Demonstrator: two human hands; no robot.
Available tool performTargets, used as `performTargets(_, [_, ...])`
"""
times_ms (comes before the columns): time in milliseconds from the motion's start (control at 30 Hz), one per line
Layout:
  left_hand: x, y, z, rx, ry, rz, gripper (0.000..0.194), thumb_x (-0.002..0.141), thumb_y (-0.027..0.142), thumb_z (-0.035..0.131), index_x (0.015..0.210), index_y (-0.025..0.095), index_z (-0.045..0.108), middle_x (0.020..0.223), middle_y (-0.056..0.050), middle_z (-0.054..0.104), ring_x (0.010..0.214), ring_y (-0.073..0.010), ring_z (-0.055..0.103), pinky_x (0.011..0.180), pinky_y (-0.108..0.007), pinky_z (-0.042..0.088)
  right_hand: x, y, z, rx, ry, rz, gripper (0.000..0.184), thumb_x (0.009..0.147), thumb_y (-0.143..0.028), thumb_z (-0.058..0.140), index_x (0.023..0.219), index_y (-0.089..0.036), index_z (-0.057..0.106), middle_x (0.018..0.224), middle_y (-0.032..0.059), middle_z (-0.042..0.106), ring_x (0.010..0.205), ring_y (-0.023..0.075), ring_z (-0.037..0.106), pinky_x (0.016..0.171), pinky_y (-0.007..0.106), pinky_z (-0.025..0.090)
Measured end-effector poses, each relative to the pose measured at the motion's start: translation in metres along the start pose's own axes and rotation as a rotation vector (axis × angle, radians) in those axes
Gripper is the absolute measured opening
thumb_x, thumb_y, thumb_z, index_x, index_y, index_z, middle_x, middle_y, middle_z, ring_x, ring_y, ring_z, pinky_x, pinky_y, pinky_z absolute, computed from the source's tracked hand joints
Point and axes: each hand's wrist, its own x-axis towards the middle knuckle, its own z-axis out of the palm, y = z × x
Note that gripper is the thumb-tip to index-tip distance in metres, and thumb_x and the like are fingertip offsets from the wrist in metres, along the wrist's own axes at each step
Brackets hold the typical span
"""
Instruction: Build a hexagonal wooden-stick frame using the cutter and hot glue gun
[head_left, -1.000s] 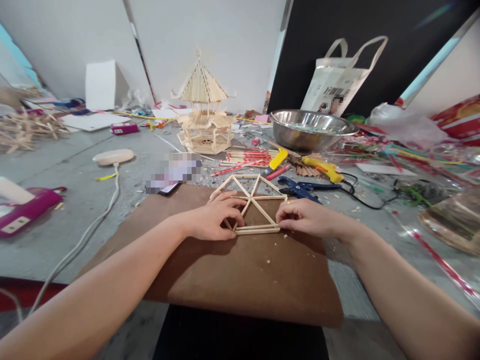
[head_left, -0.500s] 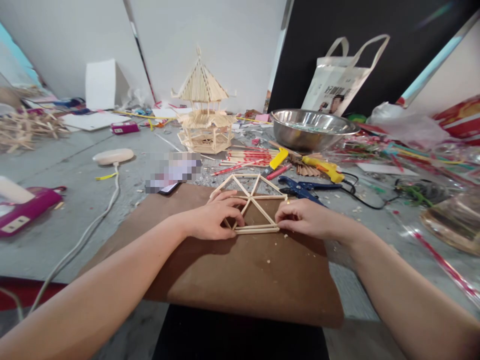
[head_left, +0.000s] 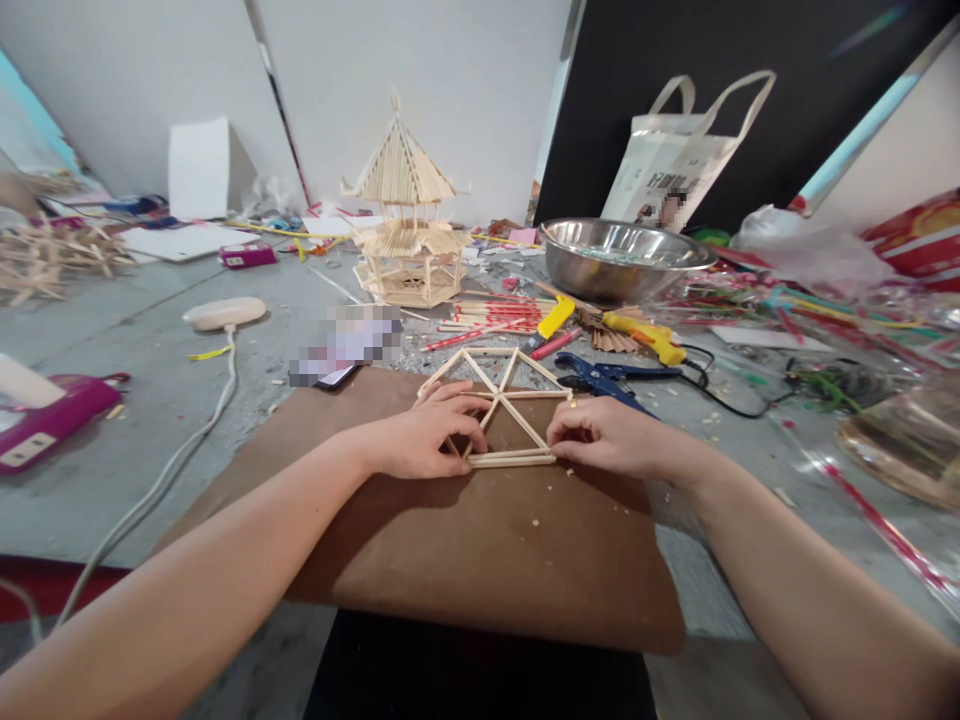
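While the left hand (head_left: 439, 437) straddles the near-left corner of a hexagonal stick frame (head_left: 496, 394), its thumb and index finger closed about the end of the near edge, the right hand (head_left: 596, 436) bunches its fingertips at the near-right corner; whether they truly pinch the wood there, I cannot tell. The frame lies flat between the hands, its doubled near edge running crosswise from one to the other. The left hand reaches farther over it; the right only meets its rim. Slim, pale wooden sticks form the outline, with spokes meeting at a central hub, leaving open triangles. Beneath is a smooth, matte brown sheet (head_left: 487, 560) on the grey, scuffed counter (head_left: 150, 335). Beyond stand a tiered stick pagoda (head_left: 405, 178), its pointed roof ribbed, and a glossy steel bowl (head_left: 611, 277); blue-handled pliers (head_left: 598, 378) lie near the right hand.
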Motion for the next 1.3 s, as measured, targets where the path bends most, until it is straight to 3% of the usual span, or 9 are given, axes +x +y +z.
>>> performTargets(833, [0.0,0.0,0.001,-0.007,0.015,0.011,0.018,0.068,0.028,0.057,0.085,0.025,0.061,0.128,-0.001,0.037,0.125,-0.0263,0.013,0.099,-0.048,0.005,0.001,-0.001,0.002,-0.008,0.013,0.054,0.015,0.073,-0.022,0.046,0.068,-0.017,0.059,0.066,0.0004,0.061,0.06,0.0109,0.052,0.054,0.021,0.036])
performTargets(1033, [0.003,0.014,-0.008,0.03,0.125,-0.022,0.024,0.069,0.036,0.055,0.089,0.025,0.06,0.128,-0.003,0.037,0.123,-0.0268,0.018,0.098,-0.048,0.012,0.0,-0.002,-0.001,-0.063,0.021,0.001,0.015,0.074,-0.022,0.046,0.07,-0.017,0.06,0.068,0.0009,0.06,0.061,0.0107,0.051,0.055,0.021,0.035])
performTargets(1100, [0.01,0.024,-0.012,0.083,0.191,-0.033,0.023,0.07,0.036,0.053,0.089,0.023,0.061,0.122,-0.004,0.044,0.118,-0.026,0.028,0.096,-0.046,0.019,-0.002,-0.002,-0.001,-0.066,0.056,0.011,0.015,0.074,-0.024,0.046,0.07,-0.017,0.059,0.067,0.001,0.06,0.06,0.0105,0.05,0.054,0.021,0.034])
performTargets(1200, [0.024,0.04,-0.014,0.188,0.221,-0.056,0.022,0.075,0.031,0.046,0.085,0.019,0.062,0.096,-0.006,0.06,0.096,-0.0211,0.049,0.087,-0.038,0.033,-0.004,-0.002,-0.001,-0.054,0.123,0.029,0.016,0.075,-0.026,0.045,0.07,-0.017,0.057,0.064,0.0001,0.059,0.056,0.0095,0.049,0.051,0.02,0.033])
performTargets(1300, [0.04,0.053,-0.009,0.263,0.205,-0.134,0.025,0.076,0.03,0.042,0.079,0.017,0.062,0.076,-0.007,0.063,0.08,-0.0216,0.054,0.073,-0.035,0.04,-0.005,-0.001,-0.001,-0.056,0.191,0.02,0.017,0.075,-0.028,0.045,0.071,-0.017,0.056,0.062,-0.0003,0.057,0.053,0.0086,0.048,0.05,0.02,0.032])
